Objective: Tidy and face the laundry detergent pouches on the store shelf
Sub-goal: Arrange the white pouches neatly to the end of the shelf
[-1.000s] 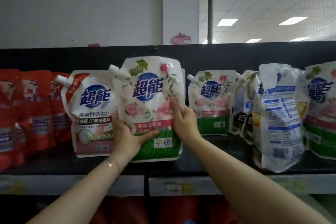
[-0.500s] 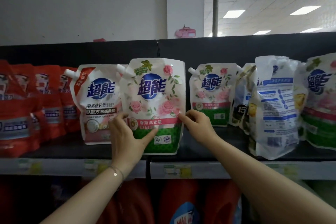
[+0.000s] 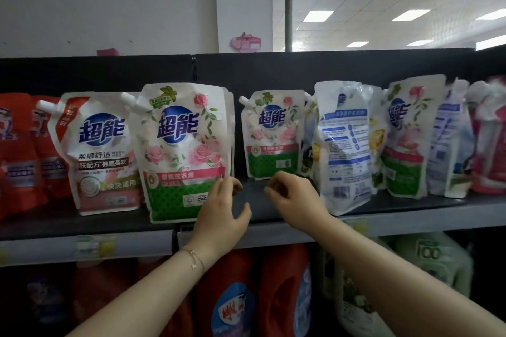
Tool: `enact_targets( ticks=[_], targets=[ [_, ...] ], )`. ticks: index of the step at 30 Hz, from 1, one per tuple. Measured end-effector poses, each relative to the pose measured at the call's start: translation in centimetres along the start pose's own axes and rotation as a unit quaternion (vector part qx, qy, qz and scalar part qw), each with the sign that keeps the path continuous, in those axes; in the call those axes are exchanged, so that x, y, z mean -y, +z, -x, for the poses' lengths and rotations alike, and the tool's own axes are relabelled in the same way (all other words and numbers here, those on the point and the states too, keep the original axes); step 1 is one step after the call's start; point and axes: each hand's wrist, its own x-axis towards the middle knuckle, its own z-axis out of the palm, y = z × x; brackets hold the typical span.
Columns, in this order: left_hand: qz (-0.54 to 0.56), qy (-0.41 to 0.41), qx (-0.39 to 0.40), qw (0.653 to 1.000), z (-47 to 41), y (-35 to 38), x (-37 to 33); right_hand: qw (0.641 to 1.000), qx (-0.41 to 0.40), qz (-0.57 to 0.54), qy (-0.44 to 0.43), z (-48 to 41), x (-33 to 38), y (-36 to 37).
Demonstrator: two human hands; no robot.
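One back-facing pouch (image 3: 345,145) before yellow-printed pouch (image 3: 310,156)

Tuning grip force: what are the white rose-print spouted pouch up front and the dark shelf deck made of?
White rose-print spouted pouch: flexible plastic film, probably laminate, glossy; glare patches and soft creases. Dark shelf deck: likely painted metal, matte; flat, rigid-looking, no glare; material unconfirmed.

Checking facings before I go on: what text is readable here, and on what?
"超能": large rose pouch, pink-and-white pouch, small rose pouch.
"柔顺舒适", "快洗通用": pink-and-white pouch.
"香氛洗衣液": large rose pouch.
"100": pale green jug.
Too blurred: back print of turned pouch, shelf-edge tags.
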Motion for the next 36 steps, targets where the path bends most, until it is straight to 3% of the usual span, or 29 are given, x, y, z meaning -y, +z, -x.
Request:
enact_targets(
  ticks=[7,11,15,18,24,28,36],
  targets=[
    [0.058,-0.034,0.103,0.992,-1.8,4.1,-4.2,0.996,-0.053,0.077,0.01,2.3,-3.3,-4.4],
    [0.157,-0.111,0.172,0.966,-4.1,6.4,-6.8,0.985,-0.099,0.134,0.048,2.5,-5.7,-6.7],
    [0.2,-0.138,0.203,0.949,-6.3,9.6,-8.4,0.969,-0.167,0.156,0.097,2.2,-8.2,-9.1],
    [0.205,-0.152,0.192,0.948,-7.4,12.1,-9.2,0.953,-0.185,0.181,0.155,1.7,-11.0,-11.1],
    [0.07,-0.118,0.171,0.976,-8.6,15.5,-9.7,0.912,-0.224,0.214,0.268,0.7,-17.1,-14.8],
    [0.085,-0.094,0.177,0.976,-9.3,16.2,-8.9,0.891,-0.207,0.217,0.341,-0.3,-18.6,-15.8],
    [0.179,-0.071,0.105,0.976,-8.4,17.0,-7.9,0.921,-0.2,0.193,0.273,-1.0,-18.5,-15.2]
  ],
)
